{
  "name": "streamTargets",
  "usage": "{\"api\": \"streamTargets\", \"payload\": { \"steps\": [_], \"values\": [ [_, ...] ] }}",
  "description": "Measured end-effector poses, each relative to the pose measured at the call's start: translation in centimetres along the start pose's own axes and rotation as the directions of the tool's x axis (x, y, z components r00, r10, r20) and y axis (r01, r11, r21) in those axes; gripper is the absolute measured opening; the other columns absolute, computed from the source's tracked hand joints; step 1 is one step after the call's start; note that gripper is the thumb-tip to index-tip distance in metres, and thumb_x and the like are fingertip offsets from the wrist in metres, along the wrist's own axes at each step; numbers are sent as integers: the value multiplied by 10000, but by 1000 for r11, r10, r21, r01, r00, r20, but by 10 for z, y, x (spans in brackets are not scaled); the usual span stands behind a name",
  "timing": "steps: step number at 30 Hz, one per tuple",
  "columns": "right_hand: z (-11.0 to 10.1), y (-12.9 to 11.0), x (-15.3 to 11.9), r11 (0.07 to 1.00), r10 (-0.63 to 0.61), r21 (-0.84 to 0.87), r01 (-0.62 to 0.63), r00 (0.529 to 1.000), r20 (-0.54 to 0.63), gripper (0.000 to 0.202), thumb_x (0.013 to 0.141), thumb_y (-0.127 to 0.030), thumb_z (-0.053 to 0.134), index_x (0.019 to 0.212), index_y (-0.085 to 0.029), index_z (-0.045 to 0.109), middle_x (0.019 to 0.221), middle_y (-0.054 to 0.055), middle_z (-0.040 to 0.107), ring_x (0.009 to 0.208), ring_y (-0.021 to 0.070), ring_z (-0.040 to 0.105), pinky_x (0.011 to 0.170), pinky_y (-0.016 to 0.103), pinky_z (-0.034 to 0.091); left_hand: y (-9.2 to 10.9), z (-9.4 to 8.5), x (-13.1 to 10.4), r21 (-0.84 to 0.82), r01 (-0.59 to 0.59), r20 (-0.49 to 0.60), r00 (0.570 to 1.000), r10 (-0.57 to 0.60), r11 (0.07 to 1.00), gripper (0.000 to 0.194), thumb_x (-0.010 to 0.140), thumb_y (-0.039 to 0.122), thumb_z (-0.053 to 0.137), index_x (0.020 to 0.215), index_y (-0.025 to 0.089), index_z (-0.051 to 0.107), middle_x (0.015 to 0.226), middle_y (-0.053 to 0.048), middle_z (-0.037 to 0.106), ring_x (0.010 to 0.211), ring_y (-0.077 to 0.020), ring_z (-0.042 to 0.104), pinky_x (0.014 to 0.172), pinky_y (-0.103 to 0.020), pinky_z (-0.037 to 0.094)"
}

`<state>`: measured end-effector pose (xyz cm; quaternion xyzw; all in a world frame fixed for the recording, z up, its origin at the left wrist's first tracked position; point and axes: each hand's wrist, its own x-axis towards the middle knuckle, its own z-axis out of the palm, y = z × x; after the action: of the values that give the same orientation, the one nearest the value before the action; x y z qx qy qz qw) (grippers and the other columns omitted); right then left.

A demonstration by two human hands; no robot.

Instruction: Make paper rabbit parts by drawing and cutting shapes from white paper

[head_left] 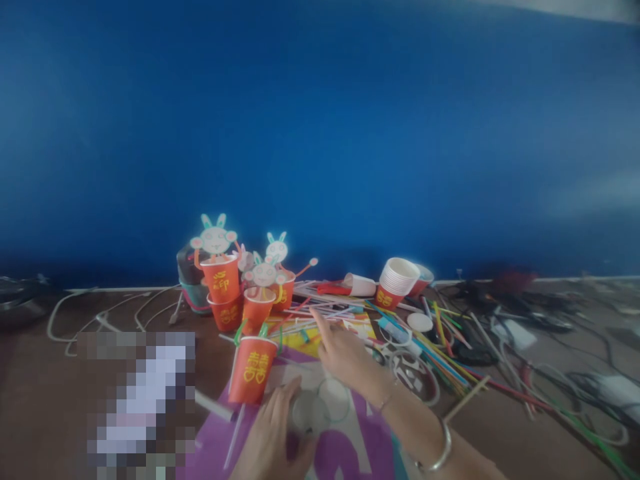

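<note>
My left hand (273,427) is at the bottom centre, its fingers curved round a grey round object (307,413) that I cannot identify. My right hand (340,347) reaches forward over the scattered straws, index finger stretched out and nothing visible in it. Just behind my left hand is a red paper cup (254,370) with yellow characters. Beyond it, other red cups (223,279) hold paper rabbit faces (215,240) with pink paws. A circle outline (334,400) shows on the purple and white sheet (373,427) between my hands.
A stack of paper cups (399,280) stands at the back right. Coloured sticks (445,360), a roll of tape (414,377) and cables (555,373) lie on the right. White cables (65,320) lie at the left, with a blurred-out patch (143,400) nearer. A blue wall (320,133) rises behind.
</note>
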<state>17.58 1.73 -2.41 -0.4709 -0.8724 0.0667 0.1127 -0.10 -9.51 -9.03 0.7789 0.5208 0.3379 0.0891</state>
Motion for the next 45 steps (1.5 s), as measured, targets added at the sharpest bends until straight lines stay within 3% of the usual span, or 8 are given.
{"api": "streamTargets", "payload": {
  "steps": [4,8,15,19,26,31,39,45],
  "values": [
    [-13,3,-4,892,70,451,22,980,-185,574,802,-27,353,1337,-216,436,1056,96,620,972,224,572,890,411,457,2,-4,4,-95,182,-8,983,-183,979,513,796,151,532,1280,156,363,1230,-134,613,1121,-220,605,894,-336,540],
    [-17,11,-1,354,387,934,-54,917,-93,232,779,-153,400,867,-193,612,789,41,627,803,201,611,800,367,507,1,-3,5,-137,225,-24,973,-230,965,469,832,205,507,1280,147,379,1267,-143,590,1155,-222,583,910,-335,533],
    [-15,15,-9,-75,308,992,-97,944,116,287,580,-146,475,842,-200,579,783,56,685,822,228,672,692,352,536,0,-2,0,-9,-2,-8,1000,2,1000,610,748,174,601,1307,179,359,1166,-125,658,1081,-240,628,873,-328,548],
    [-8,5,-19,-357,210,912,-200,935,287,240,655,-196,660,875,-199,563,802,31,706,766,166,674,630,240,489,3,-3,0,22,-30,14,999,30,999,672,715,135,602,1327,183,328,1163,-114,660,1075,-233,628,876,-321,542],
    [6,-5,-25,-41,144,933,-356,922,359,341,868,-546,372,952,-223,443,617,-15,615,483,143,562,413,209,325,1,1,1,28,-45,41,998,44,999,692,718,138,597,1342,202,303,1171,-105,657,1064,-238,631,862,-337,546],
    [2,-16,-32,325,236,918,-227,959,154,185,854,-353,424,717,-229,417,601,-61,403,571,129,430,569,252,375,-2,1,0,5,-4,92,996,4,1000,709,725,134,587,1369,208,300,1218,-115,634,1102,-251,608,899,-360,529],
    [-5,-27,-38,557,144,795,-240,971,192,38,739,-233,571,727,-217,539,607,-46,483,556,128,434,518,239,352,-1,2,1,25,20,101,995,-22,999,690,694,104,569,1340,162,334,1246,-130,619,1118,-241,599,912,-332,519],
    [-13,-28,-45,717,56,687,-120,992,115,100,824,-204,452,840,-210,551,626,-46,502,568,129,473,532,225,373,3,3,2,-72,108,82,991,-102,992,724,675,86,559,1354,164,320,1191,-102,641,1108,-229,589,930,-348,499]
  ]
}}
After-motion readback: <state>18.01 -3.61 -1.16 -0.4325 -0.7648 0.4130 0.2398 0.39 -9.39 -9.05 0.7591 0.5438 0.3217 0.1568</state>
